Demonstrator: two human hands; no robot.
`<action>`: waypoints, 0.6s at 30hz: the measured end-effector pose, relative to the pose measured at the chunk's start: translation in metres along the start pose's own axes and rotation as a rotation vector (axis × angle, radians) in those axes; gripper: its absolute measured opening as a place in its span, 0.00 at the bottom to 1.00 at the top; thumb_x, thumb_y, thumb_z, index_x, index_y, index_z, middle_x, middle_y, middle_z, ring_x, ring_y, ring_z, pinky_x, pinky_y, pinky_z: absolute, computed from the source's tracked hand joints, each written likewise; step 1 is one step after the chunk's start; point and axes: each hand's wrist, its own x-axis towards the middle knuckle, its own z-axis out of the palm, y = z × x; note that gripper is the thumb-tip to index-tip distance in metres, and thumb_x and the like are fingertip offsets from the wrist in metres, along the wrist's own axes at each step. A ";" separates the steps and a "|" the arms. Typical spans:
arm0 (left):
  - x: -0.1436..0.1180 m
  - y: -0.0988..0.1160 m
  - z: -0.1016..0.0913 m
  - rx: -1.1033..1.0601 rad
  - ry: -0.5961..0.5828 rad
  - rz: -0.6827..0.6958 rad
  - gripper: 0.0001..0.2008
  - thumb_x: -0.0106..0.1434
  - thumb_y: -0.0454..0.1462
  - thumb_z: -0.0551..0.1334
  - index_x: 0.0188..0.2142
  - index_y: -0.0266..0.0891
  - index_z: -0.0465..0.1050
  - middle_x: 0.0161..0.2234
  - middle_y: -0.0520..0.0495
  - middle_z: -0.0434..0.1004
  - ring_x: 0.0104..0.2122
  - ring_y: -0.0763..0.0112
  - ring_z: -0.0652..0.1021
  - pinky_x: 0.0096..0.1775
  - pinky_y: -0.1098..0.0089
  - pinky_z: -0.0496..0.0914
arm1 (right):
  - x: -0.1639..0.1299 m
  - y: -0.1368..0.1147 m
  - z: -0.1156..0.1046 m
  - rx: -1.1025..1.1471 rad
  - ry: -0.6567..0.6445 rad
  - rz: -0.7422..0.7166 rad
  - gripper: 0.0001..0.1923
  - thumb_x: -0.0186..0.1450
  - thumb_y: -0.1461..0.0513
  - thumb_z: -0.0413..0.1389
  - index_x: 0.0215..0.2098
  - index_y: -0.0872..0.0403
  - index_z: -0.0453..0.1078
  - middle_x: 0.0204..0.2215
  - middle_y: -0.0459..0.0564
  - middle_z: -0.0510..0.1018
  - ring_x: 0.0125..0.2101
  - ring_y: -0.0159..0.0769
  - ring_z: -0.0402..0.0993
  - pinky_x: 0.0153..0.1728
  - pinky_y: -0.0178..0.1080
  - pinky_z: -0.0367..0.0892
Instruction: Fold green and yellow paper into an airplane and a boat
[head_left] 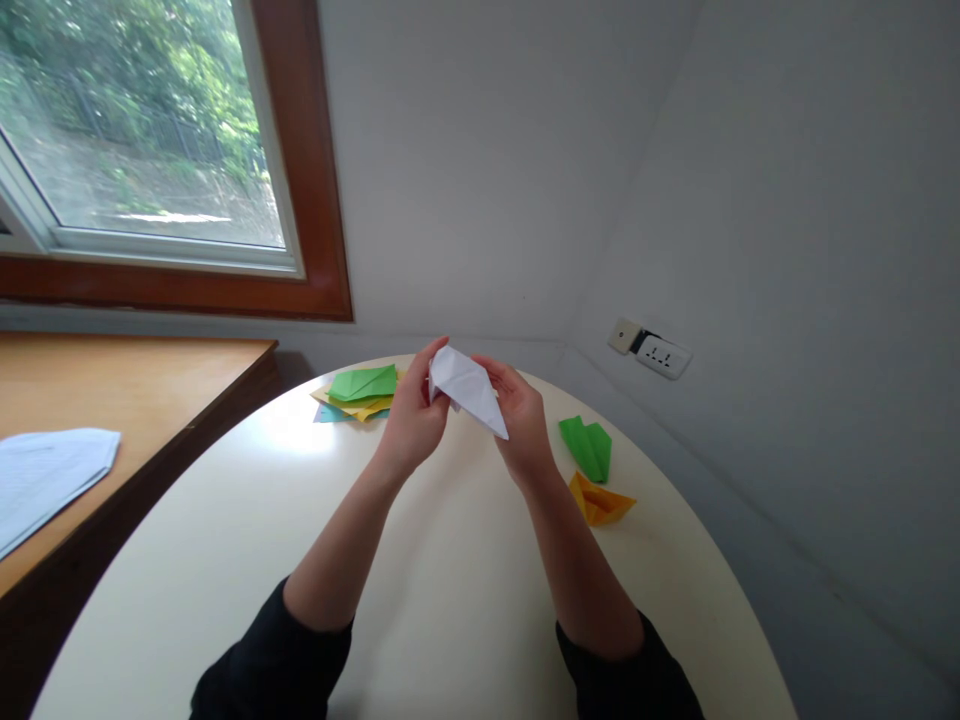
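A folded white paper (pixel 466 384) with a pointed lower right end is held up over the far part of the table. My left hand (pixel 417 415) grips its left end, with the thumb against the near side. Around its right side my right hand (pixel 519 410) is closed, and most of those fingers are hidden behind the paper. Just left of my left hand lies a pile of folded papers, with a green one (pixel 364 382) on top of yellow (pixel 366 409) and blue ones. Right of my right wrist are a green folded paper (pixel 589 449) and an orange folded paper boat (pixel 600 502).
The round white table (pixel 225 570) reaches to the wall at the back. A wooden desk (pixel 150 365) with white paper sheets (pixel 52 475) stands to the left, below a window (pixel 150 120). A power socket (pixel 663 356) is on the right wall.
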 end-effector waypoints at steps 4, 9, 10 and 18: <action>0.000 -0.003 -0.001 0.181 -0.091 0.116 0.28 0.51 0.25 0.58 0.52 0.40 0.63 0.45 0.45 0.71 0.43 0.66 0.72 0.47 0.64 0.65 | 0.002 0.001 -0.002 0.080 0.018 0.017 0.14 0.53 0.62 0.58 0.39 0.53 0.72 0.39 0.50 0.79 0.40 0.39 0.74 0.39 0.39 0.69; -0.001 -0.005 -0.001 0.235 -0.142 0.163 0.28 0.53 0.26 0.57 0.55 0.40 0.60 0.51 0.42 0.68 0.49 0.63 0.70 0.52 0.61 0.62 | 0.002 0.004 -0.001 0.103 0.075 -0.004 0.13 0.51 0.67 0.57 0.36 0.53 0.73 0.35 0.49 0.80 0.37 0.37 0.75 0.37 0.38 0.70; -0.002 -0.005 -0.001 0.233 -0.147 0.163 0.29 0.53 0.27 0.57 0.55 0.40 0.59 0.51 0.41 0.67 0.49 0.63 0.70 0.53 0.60 0.62 | 0.002 0.004 -0.001 0.103 0.081 -0.013 0.13 0.51 0.67 0.57 0.35 0.53 0.73 0.35 0.48 0.80 0.37 0.37 0.75 0.36 0.38 0.70; -0.003 -0.008 -0.004 0.218 -0.157 0.095 0.30 0.57 0.32 0.56 0.59 0.41 0.54 0.51 0.42 0.69 0.48 0.64 0.72 0.51 0.62 0.66 | 0.002 0.006 -0.003 0.079 0.103 -0.017 0.09 0.51 0.66 0.58 0.32 0.55 0.73 0.28 0.48 0.79 0.30 0.34 0.75 0.33 0.37 0.71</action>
